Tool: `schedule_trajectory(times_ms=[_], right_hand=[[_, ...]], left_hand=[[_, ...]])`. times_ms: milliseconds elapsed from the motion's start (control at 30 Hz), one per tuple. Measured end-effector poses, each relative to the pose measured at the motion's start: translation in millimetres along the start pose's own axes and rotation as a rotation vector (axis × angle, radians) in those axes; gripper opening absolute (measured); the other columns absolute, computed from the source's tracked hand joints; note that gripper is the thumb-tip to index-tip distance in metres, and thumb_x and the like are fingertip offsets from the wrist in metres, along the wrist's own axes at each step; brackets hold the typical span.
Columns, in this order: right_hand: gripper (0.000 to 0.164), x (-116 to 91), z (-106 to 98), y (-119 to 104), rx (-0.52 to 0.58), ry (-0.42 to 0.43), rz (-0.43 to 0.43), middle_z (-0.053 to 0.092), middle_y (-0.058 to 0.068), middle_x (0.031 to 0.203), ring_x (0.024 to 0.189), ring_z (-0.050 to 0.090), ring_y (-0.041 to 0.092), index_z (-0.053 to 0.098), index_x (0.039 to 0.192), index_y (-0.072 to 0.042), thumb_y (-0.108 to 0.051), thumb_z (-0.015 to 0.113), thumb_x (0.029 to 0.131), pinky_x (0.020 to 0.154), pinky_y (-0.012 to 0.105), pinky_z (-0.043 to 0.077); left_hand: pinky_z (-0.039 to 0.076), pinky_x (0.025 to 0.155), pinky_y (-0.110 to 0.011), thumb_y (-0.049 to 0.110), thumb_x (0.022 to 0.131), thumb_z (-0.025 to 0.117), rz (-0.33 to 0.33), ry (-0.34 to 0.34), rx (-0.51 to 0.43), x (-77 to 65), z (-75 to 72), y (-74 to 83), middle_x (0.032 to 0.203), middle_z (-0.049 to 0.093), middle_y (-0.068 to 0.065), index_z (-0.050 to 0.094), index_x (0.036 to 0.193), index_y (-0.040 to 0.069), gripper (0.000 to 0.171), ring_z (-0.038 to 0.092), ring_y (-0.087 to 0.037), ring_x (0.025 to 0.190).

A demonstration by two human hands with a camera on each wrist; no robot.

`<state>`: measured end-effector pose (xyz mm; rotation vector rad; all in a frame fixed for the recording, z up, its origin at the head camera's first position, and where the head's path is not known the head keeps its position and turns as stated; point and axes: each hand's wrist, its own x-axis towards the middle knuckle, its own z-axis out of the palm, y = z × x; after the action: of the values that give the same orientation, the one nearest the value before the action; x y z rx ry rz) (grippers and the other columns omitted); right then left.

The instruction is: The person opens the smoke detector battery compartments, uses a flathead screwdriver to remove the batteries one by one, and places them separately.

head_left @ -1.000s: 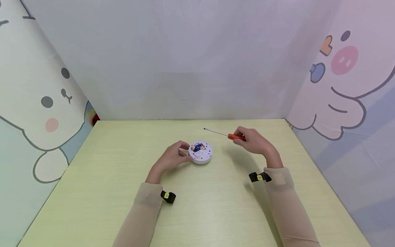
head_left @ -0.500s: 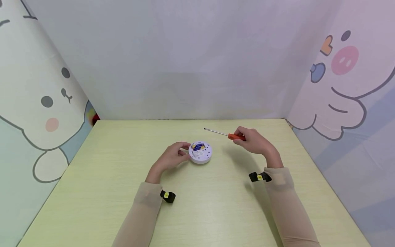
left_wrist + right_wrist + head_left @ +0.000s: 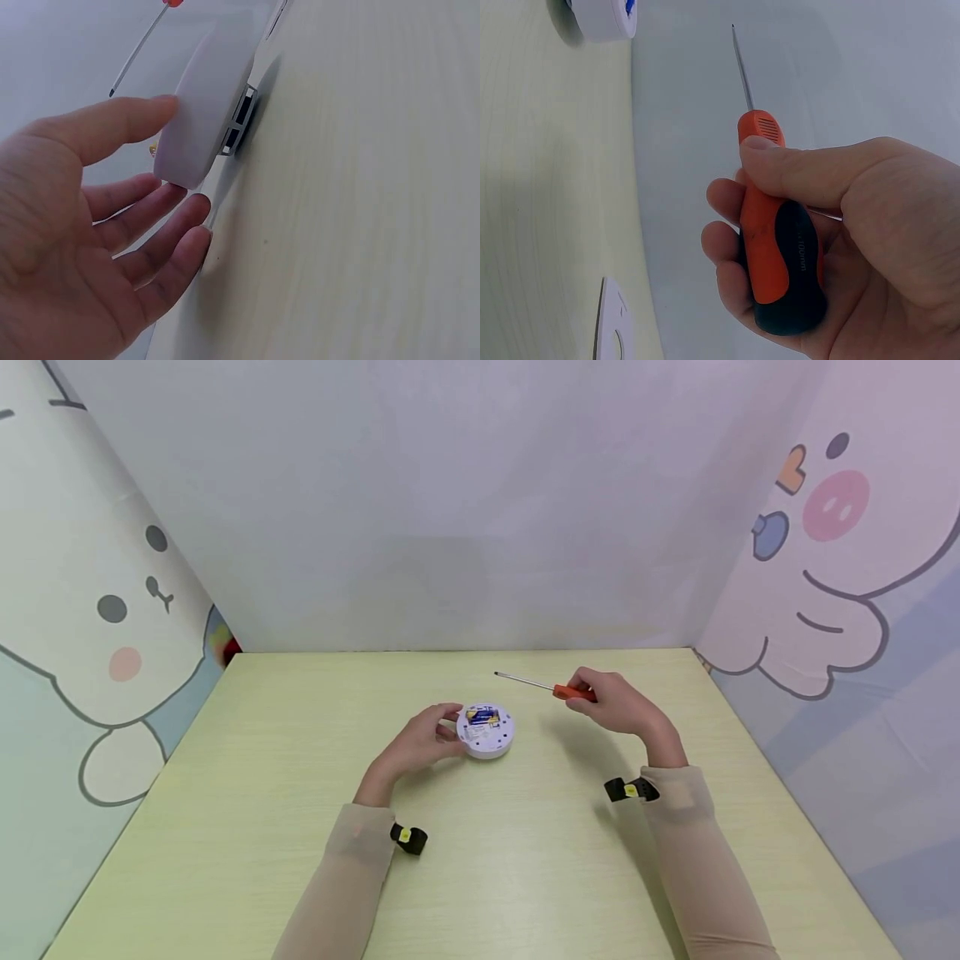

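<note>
A round white smoke alarm (image 3: 487, 745) lies in the middle of the table, its battery side up. A blue and yellow battery (image 3: 482, 717) shows in its recess. My left hand (image 3: 420, 742) holds the alarm's left rim between thumb and fingers. In the left wrist view the alarm's smooth side (image 3: 202, 112) and the dark vented part (image 3: 240, 120) beneath it show. My right hand (image 3: 618, 702) grips a screwdriver by its orange and black handle (image 3: 769, 232). Its thin metal shaft (image 3: 525, 680) points left, beyond the alarm and apart from it.
A flat white piece (image 3: 615, 322) lies on the table, seen only in the right wrist view. The pale wooden table (image 3: 487, 860) ends at a plain curtain (image 3: 450, 527) behind. Cartoon-printed curtains stand on both sides.
The smoke alarm has turned a little clockwise under my left fingers, so its battery lies more level across the head view. My right hand and the screwdriver have stayed in place.
</note>
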<state>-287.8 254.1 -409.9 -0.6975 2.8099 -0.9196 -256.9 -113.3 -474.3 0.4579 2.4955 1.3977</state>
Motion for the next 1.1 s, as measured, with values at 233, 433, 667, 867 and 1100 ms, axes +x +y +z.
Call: schedule_trajectory(times_ms=[233,433,667,867,1100], right_hand=[[0.009,0.7,-0.5,-1.6,0.008,-0.007,-0.006,0.072,0.004,0.1,0.081,0.059,0.021,0.067,0.113,-0.01,-0.016,0.068,0.106,0.075,0.038,0.05],[0.009,1.0,-1.0,-1.5,0.005,-0.015,-0.012,0.072,0.005,0.099,0.079,0.057,0.021,0.067,0.113,-0.01,-0.016,0.068,0.106,0.074,0.038,0.048],[0.009,1.4,-0.6,-1.2,0.01,-0.016,-0.007,0.072,0.005,0.1,0.079,0.057,0.021,0.067,0.113,-0.011,-0.016,0.068,0.106,0.074,0.038,0.048],[0.01,0.4,-0.4,-2.1,0.002,-0.015,-0.007,0.07,0.005,0.098,0.076,0.056,0.021,0.066,0.113,-0.01,-0.016,0.068,0.106,0.073,0.038,0.048],[0.01,-0.7,-0.9,-3.3,-0.009,-0.014,-0.01,0.07,0.005,0.097,0.076,0.055,0.021,0.065,0.113,-0.009,-0.014,0.068,0.105,0.073,0.038,0.047]], left_hand=[[0.056,0.099,-0.044,0.025,0.089,0.09,-0.035,0.009,-0.042,1.0,3.8,1.2,0.147,0.059,-0.006,0.044,0.158,0.01,0.084,0.066,-0.022,0.12],[0.056,0.095,-0.042,0.027,0.088,0.091,-0.06,0.018,-0.048,0.4,6.0,3.3,0.14,0.062,-0.005,0.046,0.155,0.012,0.082,0.066,-0.021,0.117],[0.055,0.093,-0.042,0.027,0.086,0.092,-0.078,0.041,-0.027,0.4,8.3,6.0,0.135,0.063,-0.004,0.048,0.153,0.013,0.081,0.064,-0.02,0.115],[0.056,0.093,-0.041,0.025,0.086,0.092,-0.08,0.043,-0.022,1.1,9.5,5.3,0.136,0.062,-0.002,0.049,0.152,0.014,0.079,0.065,-0.02,0.115],[0.056,0.093,-0.041,0.023,0.086,0.092,-0.068,0.035,-0.051,1.6,9.6,5.4,0.132,0.064,-0.005,0.049,0.151,0.012,0.078,0.067,-0.02,0.111]])
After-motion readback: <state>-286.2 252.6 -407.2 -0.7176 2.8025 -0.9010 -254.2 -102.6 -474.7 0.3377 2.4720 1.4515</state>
